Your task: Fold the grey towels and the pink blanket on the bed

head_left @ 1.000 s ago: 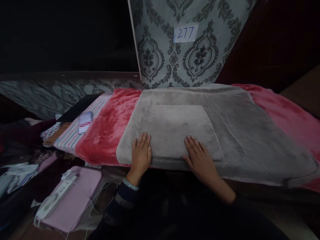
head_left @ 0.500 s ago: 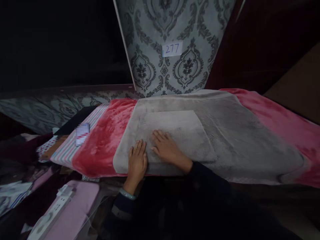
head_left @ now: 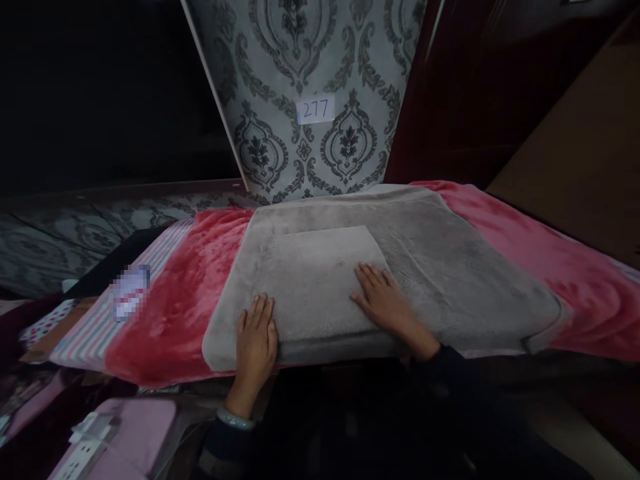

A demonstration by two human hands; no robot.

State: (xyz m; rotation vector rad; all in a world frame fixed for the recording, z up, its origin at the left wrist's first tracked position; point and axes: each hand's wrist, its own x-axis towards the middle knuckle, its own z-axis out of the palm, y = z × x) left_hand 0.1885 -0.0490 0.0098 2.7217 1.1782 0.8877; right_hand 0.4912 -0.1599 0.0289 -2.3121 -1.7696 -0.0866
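Lg dark screen (head_left: 115,93), up to my L | grey wallpaper (head_left: 303,167) beside it, dk leafy motifs | white paper (head_left: 315,109) stuck there, handwritten "277" | dk-red panel (head_left: 450,100), R | pwr strip (head_left: 83,457) on pink slab (head_left: 145,427), btm L

free run over the soft grey plush blanket (head_left: 450,280)
between the bare left hand (head_left: 257,347) and bare right hand (head_left: 384,300), a way leads to the far edge, stopped by the grey patterned wall (head_left: 295,143); a wide black flat screen (head_left: 105,100) bars passage beyond the far left corner; another way runs toward the near right corner.
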